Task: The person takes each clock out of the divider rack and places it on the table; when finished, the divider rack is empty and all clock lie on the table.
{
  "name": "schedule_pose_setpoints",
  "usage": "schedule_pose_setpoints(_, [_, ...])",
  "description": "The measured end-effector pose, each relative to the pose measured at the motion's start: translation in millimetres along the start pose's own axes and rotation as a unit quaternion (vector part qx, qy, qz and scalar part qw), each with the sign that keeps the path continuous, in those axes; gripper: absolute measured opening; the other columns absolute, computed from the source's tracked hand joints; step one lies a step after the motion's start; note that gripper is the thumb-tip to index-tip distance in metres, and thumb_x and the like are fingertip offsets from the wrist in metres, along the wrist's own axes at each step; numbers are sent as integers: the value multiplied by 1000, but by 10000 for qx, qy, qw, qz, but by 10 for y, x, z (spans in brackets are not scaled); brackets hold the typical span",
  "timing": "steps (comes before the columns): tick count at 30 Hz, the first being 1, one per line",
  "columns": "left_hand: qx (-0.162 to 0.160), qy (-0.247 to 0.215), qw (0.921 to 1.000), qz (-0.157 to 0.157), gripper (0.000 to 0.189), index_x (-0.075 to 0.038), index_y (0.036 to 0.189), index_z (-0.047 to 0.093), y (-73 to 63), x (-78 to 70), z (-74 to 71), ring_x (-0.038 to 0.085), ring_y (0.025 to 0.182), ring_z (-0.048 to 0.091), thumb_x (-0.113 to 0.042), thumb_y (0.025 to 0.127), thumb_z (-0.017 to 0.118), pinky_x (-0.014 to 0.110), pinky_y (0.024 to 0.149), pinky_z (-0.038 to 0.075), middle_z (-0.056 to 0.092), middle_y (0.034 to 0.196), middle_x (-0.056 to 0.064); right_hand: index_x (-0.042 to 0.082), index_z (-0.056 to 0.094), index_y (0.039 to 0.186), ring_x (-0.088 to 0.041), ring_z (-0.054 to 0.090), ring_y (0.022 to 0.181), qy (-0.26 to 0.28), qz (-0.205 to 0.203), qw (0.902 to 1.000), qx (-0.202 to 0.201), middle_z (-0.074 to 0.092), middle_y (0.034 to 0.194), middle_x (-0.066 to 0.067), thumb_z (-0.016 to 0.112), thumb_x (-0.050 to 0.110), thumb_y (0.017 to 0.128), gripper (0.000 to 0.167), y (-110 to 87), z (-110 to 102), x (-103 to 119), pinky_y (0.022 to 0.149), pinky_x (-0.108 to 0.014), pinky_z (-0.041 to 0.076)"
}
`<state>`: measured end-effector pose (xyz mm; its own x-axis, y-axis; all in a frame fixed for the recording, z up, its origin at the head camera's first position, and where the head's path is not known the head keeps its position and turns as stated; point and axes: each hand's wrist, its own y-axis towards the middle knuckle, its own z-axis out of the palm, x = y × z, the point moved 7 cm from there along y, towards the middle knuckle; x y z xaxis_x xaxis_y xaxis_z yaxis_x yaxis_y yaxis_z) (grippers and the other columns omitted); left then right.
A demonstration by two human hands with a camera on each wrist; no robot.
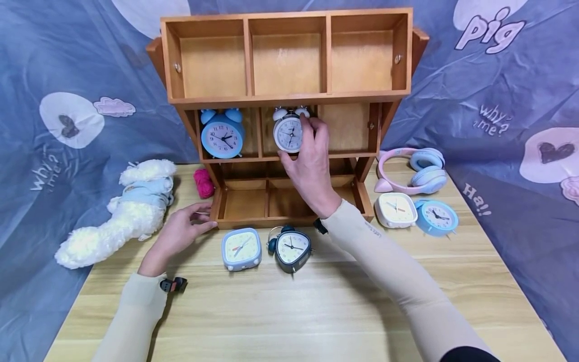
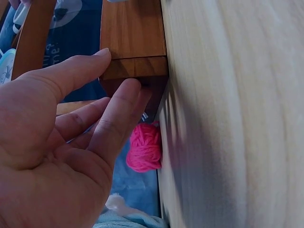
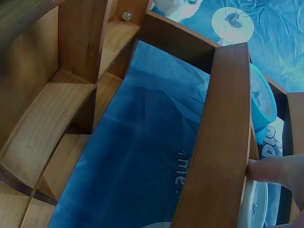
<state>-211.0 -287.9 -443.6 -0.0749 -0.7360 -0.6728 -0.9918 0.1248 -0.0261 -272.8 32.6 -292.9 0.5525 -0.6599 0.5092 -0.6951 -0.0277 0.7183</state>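
A white twin-bell alarm clock point(image 1: 287, 134) stands in the middle compartment of the wooden shelf's point(image 1: 289, 99) second tier. My right hand point(image 1: 312, 163) grips it, thumb at the lower rim and fingers by the right bell; the right wrist view shows only part of this white clock point(image 3: 259, 204) and hand point(image 3: 280, 178). To its left stands a blue twin-bell alarm clock point(image 1: 222, 134). Low down, my left hand point(image 1: 183, 226) touches the left end of the bottom tier with loosely extended fingers, seen closer in the left wrist view at the wooden corner point(image 2: 135, 66).
On the table lie a light-blue square clock point(image 1: 242, 250), a dark triangular clock point(image 1: 292, 249), a white square clock point(image 1: 396, 210), a round blue clock point(image 1: 437, 218) and headphones point(image 1: 425, 173). Pink yarn point(image 1: 204, 183) and a white plush toy point(image 1: 131, 216) lie left.
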Motion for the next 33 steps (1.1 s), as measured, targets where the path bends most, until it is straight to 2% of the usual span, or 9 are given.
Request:
schedule_pose_setpoints(7, [-20, 38, 10000, 2, 59, -3, 155, 63, 8, -8, -2, 37, 118, 80, -24, 104, 83, 50, 102, 60, 84, 122, 17, -8, 48, 159, -44, 48, 145, -97, -96, 9998, -127, 47, 150, -30, 93, 8, 90, 84, 14, 10, 7, 127, -47, 48])
schedule_pose_setpoints(17, [-7, 56, 10000, 4, 59, -3, 156, 63, 7, 3, -2, 37, 118, 80, -24, 104, 83, 49, 102, 60, 84, 124, 17, -8, 53, 154, -43, 52, 140, -84, -278, 9991, -320, 49, 145, -30, 92, 6, 89, 76, 29, 2, 18, 126, -47, 49])
schedule_pose_setpoints(26, [11, -34, 10000, -11, 59, -1, 156, 62, 4, -1, 4, 39, 119, 79, -22, 105, 82, 59, 107, 60, 83, 125, 20, -8, 56, 150, -44, 56, 134, -190, -530, 9977, -380, 52, 141, -31, 92, 8, 88, 74, 61, -22, 13, 123, -48, 51])
schedule_pose_setpoints(33, [-10, 11, 10000, 24, 58, -1, 155, 63, -1, 1, 0, 37, 118, 80, -21, 104, 82, 53, 104, 61, 84, 124, 19, -9, 56, 149, -45, 55, 133, -153, -568, 9978, -291, 51, 141, -32, 93, 10, 87, 74, 60, -60, 29, 121, -49, 51])
